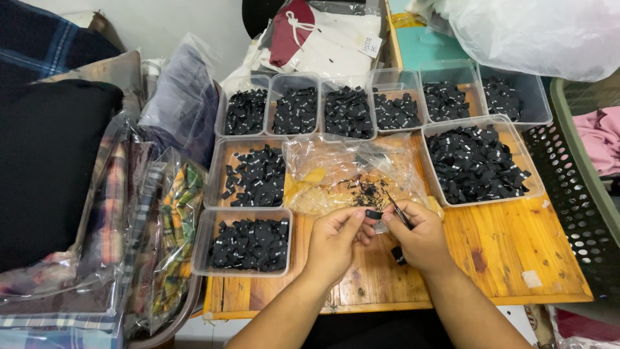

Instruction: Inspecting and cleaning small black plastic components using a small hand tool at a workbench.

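Tubs: nine clear tubs (250,242) of black labels on the tabletop (510,258).
Left hand (332,242): fingers pinch one black label (373,214).
Right hand (420,239): fingers grip thin snips (397,210), tips touching that label.
Bag: one crumpled clear bag (349,171) with scraps just behind the hands.
Sides: bagged cloth (174,213) left, basket (581,194) right.

We find bare wood only at the table's (516,258) near right corner; clear tubs (248,242) crowd the left edge, a crumpled bag (336,174) perhaps blocks the middle.
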